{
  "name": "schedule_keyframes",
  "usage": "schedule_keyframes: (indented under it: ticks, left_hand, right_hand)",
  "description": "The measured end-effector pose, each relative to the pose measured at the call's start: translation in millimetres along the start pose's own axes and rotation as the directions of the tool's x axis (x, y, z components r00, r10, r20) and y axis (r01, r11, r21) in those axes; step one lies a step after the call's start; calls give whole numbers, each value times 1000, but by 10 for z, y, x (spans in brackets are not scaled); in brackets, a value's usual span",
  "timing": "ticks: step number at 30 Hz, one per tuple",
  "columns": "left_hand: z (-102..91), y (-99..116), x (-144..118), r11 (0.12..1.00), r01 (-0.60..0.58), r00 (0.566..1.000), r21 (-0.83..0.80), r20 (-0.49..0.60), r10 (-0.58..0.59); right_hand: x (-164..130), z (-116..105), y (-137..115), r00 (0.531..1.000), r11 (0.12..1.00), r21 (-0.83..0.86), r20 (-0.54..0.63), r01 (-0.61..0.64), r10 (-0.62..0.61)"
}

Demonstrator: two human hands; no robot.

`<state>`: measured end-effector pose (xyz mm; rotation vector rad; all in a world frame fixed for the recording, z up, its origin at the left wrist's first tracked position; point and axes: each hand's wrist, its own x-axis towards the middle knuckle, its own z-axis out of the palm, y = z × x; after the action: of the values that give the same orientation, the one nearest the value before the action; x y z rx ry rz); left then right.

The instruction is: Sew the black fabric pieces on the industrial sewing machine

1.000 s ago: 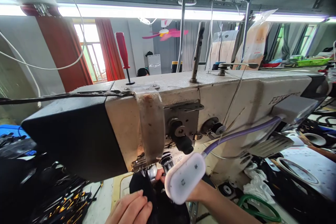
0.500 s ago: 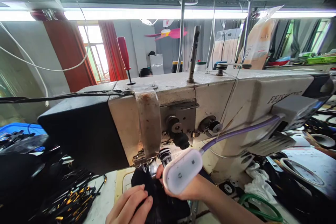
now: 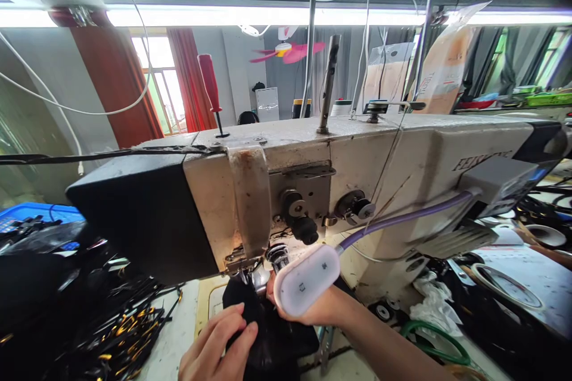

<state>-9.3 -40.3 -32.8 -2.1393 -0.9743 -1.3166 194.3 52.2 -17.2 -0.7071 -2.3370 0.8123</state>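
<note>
Two hands on black cloth (image 3: 272, 339) at the needle end of a sewing machine (image 3: 357, 161). Left hand (image 3: 218, 348) low in view, fingers curled loosely, fingertips and thumb pressing the cloth's left edge flat against the counter (image 3: 179, 339); not closed around it. Right hand (image 3: 319, 309) reaching in from the right, mostly hidden behind a white lamp head (image 3: 306, 280) on a purple gooseneck; fingertips touching the cloth just beside the presser foot (image 3: 252, 277), how far open impossible to tell. Cloth lying directly under the foot, between both hands. Red screwdriver (image 3: 209, 92) standing upright on the machine top. Tangled black straps (image 3: 116, 327) heaped to the left.
</note>
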Motion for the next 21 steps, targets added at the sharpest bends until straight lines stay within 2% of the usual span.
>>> schedule_keyframes:
  ticks: [4, 12, 17, 21]
  left_hand:
    - [-25, -54, 2, 997, -81, 996, -10, 44, 81]
    - [-9, -61, -18, 997, -79, 997, -4, 17, 79]
    - [-8, -83, 14, 994, -106, 994, -7, 31, 107]
    - [25, -88, 121, 987, -158, 987, -17, 6, 158]
  right_hand:
    - [-6, 45, 60, 1000, 1000, -7, -2, 14, -14]
    - [-53, 45, 16, 998, 999, -16, -52, 38, -38]
    - [-72, 79, -50, 980, 980, -124, -112, 153, -167]
    - [-66, 158, 35, 959, 943, -238, -108, 233, -264]
